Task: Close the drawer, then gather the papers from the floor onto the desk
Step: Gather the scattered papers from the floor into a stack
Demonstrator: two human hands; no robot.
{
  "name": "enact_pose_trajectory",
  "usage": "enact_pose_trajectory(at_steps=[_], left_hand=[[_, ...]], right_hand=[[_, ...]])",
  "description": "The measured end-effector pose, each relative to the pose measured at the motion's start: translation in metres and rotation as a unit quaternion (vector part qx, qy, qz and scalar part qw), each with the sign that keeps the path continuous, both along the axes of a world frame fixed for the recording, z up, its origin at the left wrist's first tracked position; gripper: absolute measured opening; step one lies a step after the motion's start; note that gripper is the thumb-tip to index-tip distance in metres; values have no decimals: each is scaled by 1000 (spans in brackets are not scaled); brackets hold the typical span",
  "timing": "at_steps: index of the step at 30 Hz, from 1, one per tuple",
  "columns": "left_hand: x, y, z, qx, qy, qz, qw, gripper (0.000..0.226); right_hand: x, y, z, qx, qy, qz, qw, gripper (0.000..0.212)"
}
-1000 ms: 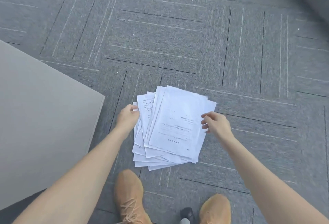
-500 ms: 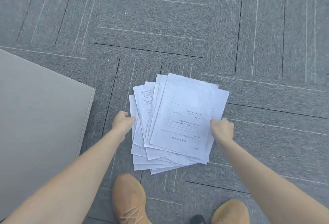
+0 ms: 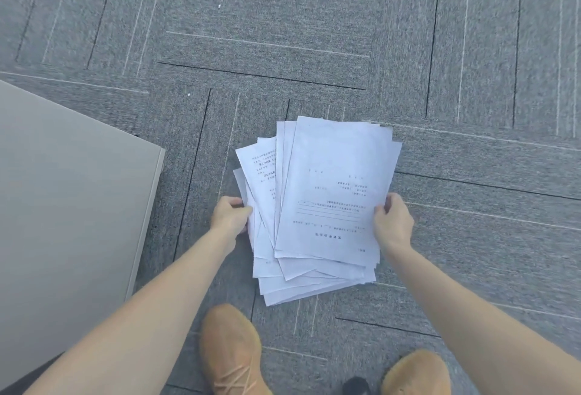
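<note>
We look down on a grey carpet (image 3: 283, 23) of square tiles, each crossed by thin light and dark lines that run one way on one tile and the other way on the next. At the left edge a broad, flat beige panel (image 3: 69, 221) fills the lower corner, its pale edge running down beside the carpet; we cannot tell what piece of furniture it belongs to. Two bare forearms reach in from the bottom of the view toward the middle. Between them is the stack of papers (image 3: 320, 206), white printed sheets fanned unevenly so that several corners and edges stick out at the left and at the bottom; the top sheet carries lines of small text that are too blurred to read. The stack sits over the carpet just ahead of our feet, and we cannot tell whether its underside rests on the floor or is lifted clear of it. Our left hand (image 3: 231, 218) is curled closed on the left edge of the stack, fingers wrapped around the sheets. Our right hand (image 3: 393, 225) pinches the right edge, thumb on top of the upper sheet. At the bottom, two tan shoes (image 3: 232, 353) point forward, the right one partly cut off by the frame.
</note>
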State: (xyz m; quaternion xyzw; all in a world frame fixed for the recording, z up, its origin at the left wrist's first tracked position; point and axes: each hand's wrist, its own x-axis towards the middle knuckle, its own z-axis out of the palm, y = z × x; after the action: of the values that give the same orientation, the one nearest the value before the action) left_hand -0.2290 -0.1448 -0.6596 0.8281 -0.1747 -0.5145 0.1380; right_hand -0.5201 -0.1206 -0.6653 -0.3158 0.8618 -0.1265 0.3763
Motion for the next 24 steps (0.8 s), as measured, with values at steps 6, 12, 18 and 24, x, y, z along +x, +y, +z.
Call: enact_pose_trajectory(at_steps=[6, 12, 18, 24], left_hand=[[-12, 12, 4, -28, -92, -95, 991, 18], [-22, 15, 13, -6, -116, -130, 985, 29], [-25, 14, 16, 31, -28, -74, 996, 49], [-31, 18, 17, 55, -64, -188, 978, 56]], right_hand=[[6, -2, 0, -1, 19, 42, 999, 24], [25, -1, 5, 7, -7, 125, 992, 24], [41, 3, 5, 48, 119, 205, 970, 30], [39, -1, 8, 68, 59, 164, 982, 26]])
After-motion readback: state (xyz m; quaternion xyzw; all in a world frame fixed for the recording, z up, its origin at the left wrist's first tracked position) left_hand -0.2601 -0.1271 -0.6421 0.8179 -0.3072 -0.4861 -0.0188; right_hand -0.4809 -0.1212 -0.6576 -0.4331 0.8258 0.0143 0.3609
